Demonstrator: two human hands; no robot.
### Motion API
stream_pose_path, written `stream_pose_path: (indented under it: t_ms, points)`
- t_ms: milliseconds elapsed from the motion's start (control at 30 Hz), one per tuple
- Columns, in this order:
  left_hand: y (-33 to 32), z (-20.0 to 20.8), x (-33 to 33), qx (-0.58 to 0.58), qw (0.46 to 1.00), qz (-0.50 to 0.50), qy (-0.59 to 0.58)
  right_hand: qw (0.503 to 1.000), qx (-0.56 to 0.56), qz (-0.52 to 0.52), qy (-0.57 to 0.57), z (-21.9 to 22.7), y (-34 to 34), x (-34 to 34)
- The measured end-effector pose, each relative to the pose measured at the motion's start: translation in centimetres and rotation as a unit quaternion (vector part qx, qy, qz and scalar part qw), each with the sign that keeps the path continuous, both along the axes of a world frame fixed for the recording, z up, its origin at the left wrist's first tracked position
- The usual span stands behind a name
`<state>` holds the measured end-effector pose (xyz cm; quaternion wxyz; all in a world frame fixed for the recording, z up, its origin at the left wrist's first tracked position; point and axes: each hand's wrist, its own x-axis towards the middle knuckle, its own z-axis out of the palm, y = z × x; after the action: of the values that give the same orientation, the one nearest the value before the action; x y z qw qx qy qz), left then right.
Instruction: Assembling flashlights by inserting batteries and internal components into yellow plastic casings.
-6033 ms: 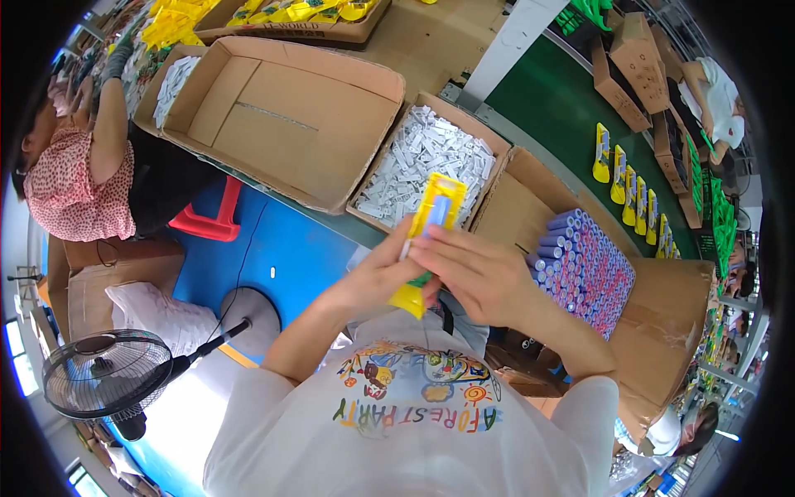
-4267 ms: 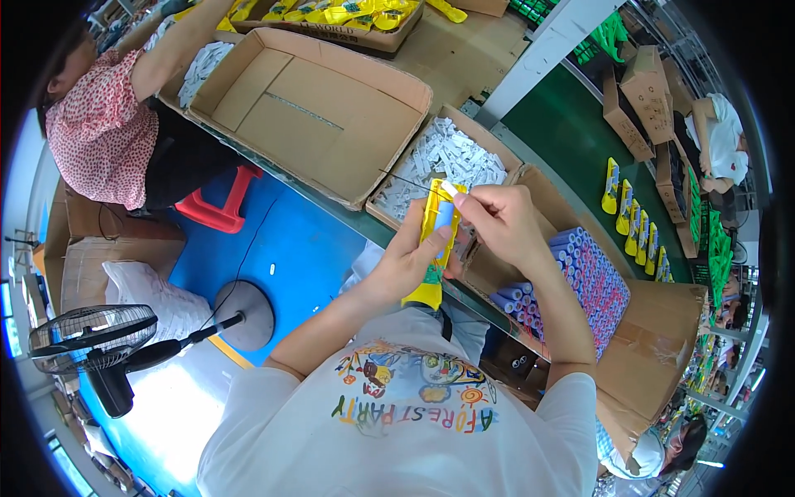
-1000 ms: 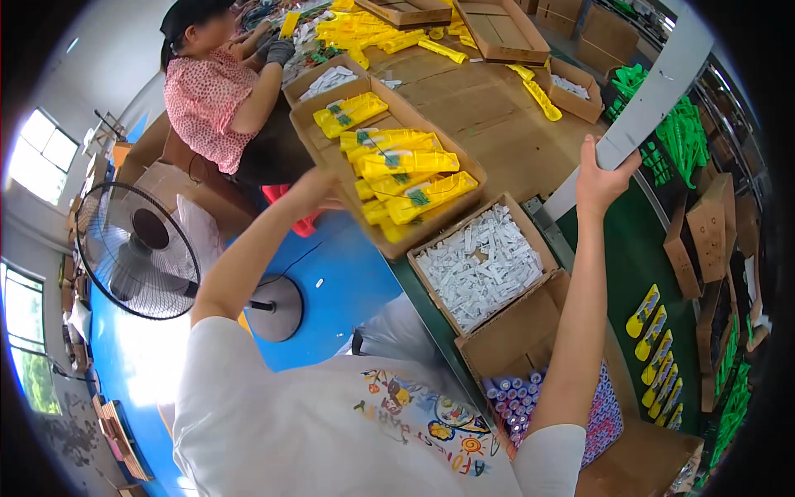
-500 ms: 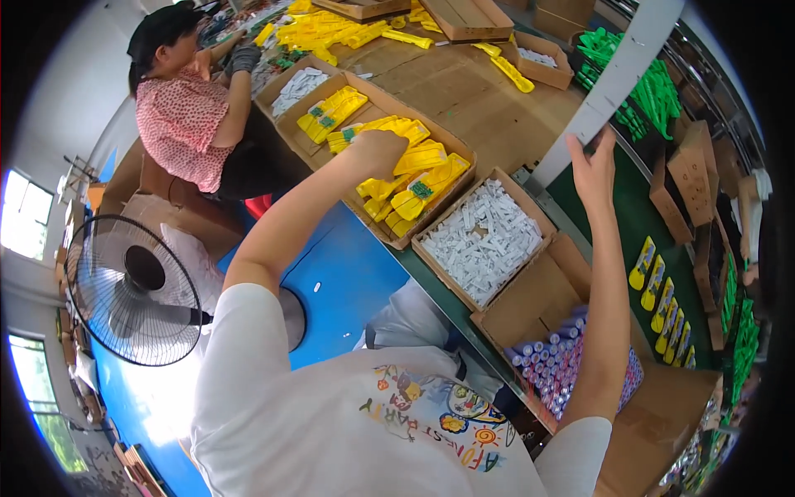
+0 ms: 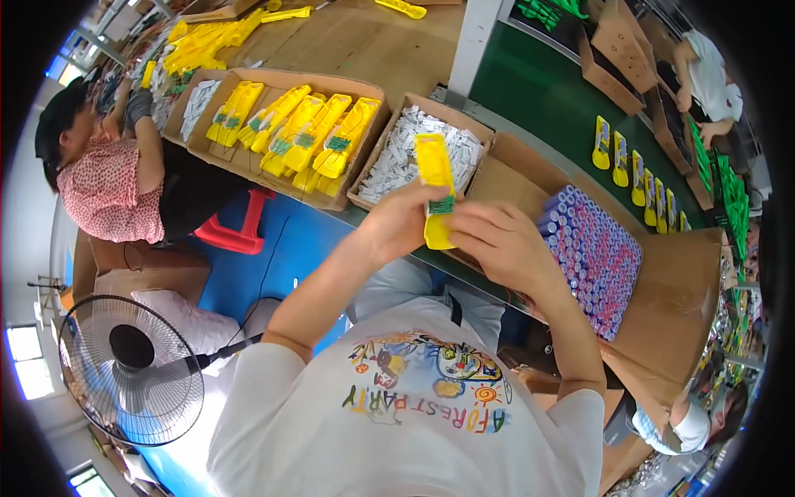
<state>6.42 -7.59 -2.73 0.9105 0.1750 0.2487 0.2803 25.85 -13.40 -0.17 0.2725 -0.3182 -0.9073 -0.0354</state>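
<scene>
Both arms, stretched far out over the boxes a moment ago, are now drawn back in front of the chest, and a yellow package (image 5: 434,189) is standing upright between the hands. The left hand (image 5: 403,222) is gripping its lower left edge, fingers curled around it; the right hand (image 5: 495,238) is closing on the lower right side, fingertips pressing near the small green label — so each grip is clenched on the same package. The package is hovering above the near edge of the counter (image 5: 364,45), just in front of a cardboard box of white packets (image 5: 411,147).

To the left, a wide cardboard box (image 5: 248,161) is holding rows of yellow packages (image 5: 310,132) lying tilted side by side. To the right, another box is carrying purple cylinders (image 5: 592,253) packed upright — close together, near the right hand. Beyond them, a green belt (image 5: 546,87) is carrying a line of yellow items (image 5: 631,170).

A person in a red patterned top (image 5: 103,186) is sitting at the left beside a red stool (image 5: 236,232). A standing fan (image 5: 132,369) is sitting on the blue floor at lower left.
</scene>
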Motion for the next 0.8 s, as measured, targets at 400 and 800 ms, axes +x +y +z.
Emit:
stream_pose_path:
  t_ms: [400, 800]
  points:
    - [-5.6, -0.8, 3.2, 0.195, 0.969, 0.116, 0.098, 0.888, -0.255, -0.237, 0.3, 0.4, -2.9, -2.0]
    - [-4.9, -1.7, 3.2, 0.302, 0.95, -0.003, 0.075, 0.928, -0.219, -0.3, 0.001, -0.8, -3.2, 7.5]
